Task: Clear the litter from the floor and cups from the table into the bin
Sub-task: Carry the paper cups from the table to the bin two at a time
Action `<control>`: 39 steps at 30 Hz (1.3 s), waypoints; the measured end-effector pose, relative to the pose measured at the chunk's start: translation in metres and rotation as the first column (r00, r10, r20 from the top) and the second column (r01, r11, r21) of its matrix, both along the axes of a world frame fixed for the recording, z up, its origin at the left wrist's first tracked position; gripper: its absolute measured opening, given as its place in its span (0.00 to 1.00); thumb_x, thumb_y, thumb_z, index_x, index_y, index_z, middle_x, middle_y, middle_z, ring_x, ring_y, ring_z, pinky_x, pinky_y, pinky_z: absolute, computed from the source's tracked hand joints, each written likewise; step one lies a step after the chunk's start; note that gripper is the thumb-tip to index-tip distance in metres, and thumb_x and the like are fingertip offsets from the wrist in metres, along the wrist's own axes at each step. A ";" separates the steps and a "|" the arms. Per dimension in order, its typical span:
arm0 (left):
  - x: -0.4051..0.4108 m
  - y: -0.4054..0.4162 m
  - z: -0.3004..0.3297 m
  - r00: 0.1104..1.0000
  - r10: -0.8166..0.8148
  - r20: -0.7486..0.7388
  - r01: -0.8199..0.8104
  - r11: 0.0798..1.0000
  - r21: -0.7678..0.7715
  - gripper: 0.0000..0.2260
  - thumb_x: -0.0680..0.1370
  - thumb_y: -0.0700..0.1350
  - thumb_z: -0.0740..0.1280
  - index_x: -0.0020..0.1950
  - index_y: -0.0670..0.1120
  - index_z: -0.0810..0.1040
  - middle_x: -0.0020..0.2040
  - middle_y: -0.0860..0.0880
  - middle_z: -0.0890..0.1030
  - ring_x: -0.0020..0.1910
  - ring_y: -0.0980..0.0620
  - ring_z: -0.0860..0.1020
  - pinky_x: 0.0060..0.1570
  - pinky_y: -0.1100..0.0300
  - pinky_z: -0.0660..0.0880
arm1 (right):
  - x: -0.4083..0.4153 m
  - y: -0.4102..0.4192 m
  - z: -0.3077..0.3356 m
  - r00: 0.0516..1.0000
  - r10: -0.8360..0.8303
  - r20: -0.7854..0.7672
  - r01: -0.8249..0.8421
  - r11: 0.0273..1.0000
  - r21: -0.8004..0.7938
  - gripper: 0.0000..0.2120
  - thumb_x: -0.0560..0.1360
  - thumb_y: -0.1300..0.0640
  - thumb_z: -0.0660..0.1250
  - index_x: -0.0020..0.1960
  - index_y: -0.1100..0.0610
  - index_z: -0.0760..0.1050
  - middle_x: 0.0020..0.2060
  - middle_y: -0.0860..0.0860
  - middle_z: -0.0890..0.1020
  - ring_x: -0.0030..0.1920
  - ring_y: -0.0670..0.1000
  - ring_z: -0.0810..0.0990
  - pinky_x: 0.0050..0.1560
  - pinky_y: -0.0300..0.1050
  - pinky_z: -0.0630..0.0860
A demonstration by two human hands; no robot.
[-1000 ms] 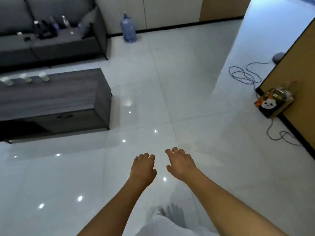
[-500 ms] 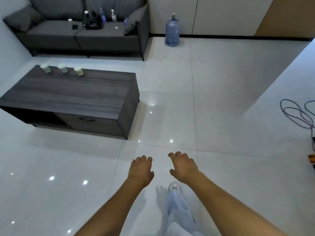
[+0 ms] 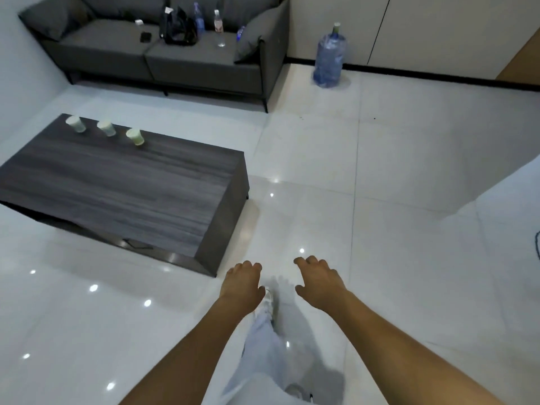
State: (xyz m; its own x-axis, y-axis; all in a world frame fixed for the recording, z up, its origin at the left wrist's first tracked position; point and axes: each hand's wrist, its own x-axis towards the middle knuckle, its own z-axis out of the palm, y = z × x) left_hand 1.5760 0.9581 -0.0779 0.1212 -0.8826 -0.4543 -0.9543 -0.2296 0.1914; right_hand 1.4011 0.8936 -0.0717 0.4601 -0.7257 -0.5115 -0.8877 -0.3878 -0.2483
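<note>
Three little cups (image 3: 105, 127) stand in a row on the dark wooden desk (image 3: 122, 182), close to its far edge, toward the far left corner. The left cup (image 3: 76, 124), the middle cup (image 3: 106, 128) and the right cup (image 3: 135, 136) each stand upright and a bit apart from one another. They look pale, thin and small, like paper or light plastic, so I think they weigh almost nothing and would squash if squeezed hard. I cannot tell if there is any drink left inside, so it seems wise to keep them level. A soft pinch around the side, near the middle of each cup, looks like the best way to pick one up. Stacking them might work too, if they are empty. The person's left hand (image 3: 242, 283) and right hand (image 3: 318, 283) hang out in front, over the shiny white floor (image 3: 394, 176), near the desk's near right corner. Both hands have loose, slightly bent fingers and hold nothing at all. The cups are well away from the hands, across the whole desk. I cannot see any bin from here, and I see no litter on this part of the floor.
</note>
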 end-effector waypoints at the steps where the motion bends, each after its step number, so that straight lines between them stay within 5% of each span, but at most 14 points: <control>1: 0.010 -0.024 -0.002 1.000 0.001 0.002 -0.001 1.000 0.006 0.19 0.79 0.51 0.62 0.67 0.46 0.69 0.64 0.47 0.73 0.63 0.47 0.72 0.64 0.55 0.68 | 0.010 -0.025 -0.002 1.000 0.006 0.000 -0.006 1.000 -0.002 0.27 0.77 0.52 0.62 0.73 0.53 0.58 0.65 0.54 0.69 0.64 0.57 0.69 0.57 0.52 0.70; 20: 0.144 -0.459 -0.011 0.998 0.063 -0.010 -0.063 0.996 0.063 0.19 0.78 0.48 0.62 0.67 0.44 0.69 0.63 0.44 0.73 0.64 0.45 0.70 0.67 0.53 0.66 | 0.136 -0.464 -0.006 0.999 0.031 -0.031 -0.031 1.000 0.002 0.27 0.76 0.52 0.63 0.73 0.53 0.60 0.64 0.54 0.70 0.63 0.57 0.69 0.57 0.52 0.72; 23: 0.155 -0.530 -0.011 0.993 0.115 -0.030 -0.113 0.992 0.062 0.15 0.77 0.47 0.62 0.62 0.43 0.71 0.60 0.44 0.74 0.60 0.45 0.72 0.63 0.53 0.68 | 0.151 -0.545 -0.004 0.997 0.077 -0.028 -0.078 0.997 -0.015 0.27 0.77 0.52 0.62 0.73 0.53 0.59 0.65 0.54 0.69 0.63 0.57 0.69 0.57 0.52 0.71; 29: 0.193 -0.635 -0.002 0.967 0.248 -0.055 -0.247 0.968 0.035 0.20 0.79 0.48 0.61 0.69 0.44 0.67 0.62 0.46 0.74 0.62 0.46 0.71 0.65 0.55 0.67 | 0.201 -0.677 0.002 0.980 0.188 -0.065 -0.188 0.982 0.003 0.27 0.77 0.52 0.62 0.74 0.52 0.58 0.66 0.54 0.68 0.64 0.57 0.68 0.58 0.52 0.70; 39: 0.338 -0.742 -0.018 0.848 0.526 -0.066 -0.520 0.850 0.089 0.20 0.79 0.49 0.61 0.70 0.45 0.66 0.64 0.45 0.72 0.63 0.46 0.70 0.64 0.56 0.68 | 0.384 -0.828 -0.008 0.879 0.472 -0.068 -0.471 0.882 0.034 0.28 0.78 0.52 0.62 0.74 0.53 0.57 0.66 0.54 0.68 0.65 0.57 0.68 0.59 0.52 0.71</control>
State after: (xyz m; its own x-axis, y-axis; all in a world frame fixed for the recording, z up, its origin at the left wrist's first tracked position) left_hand 1.9137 0.2160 -0.0954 0.5147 -0.6673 -0.5383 -0.6705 -0.7046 0.2324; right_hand 1.7851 0.0652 -0.0799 0.7070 -0.4240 -0.5660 -0.6166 -0.7614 -0.1999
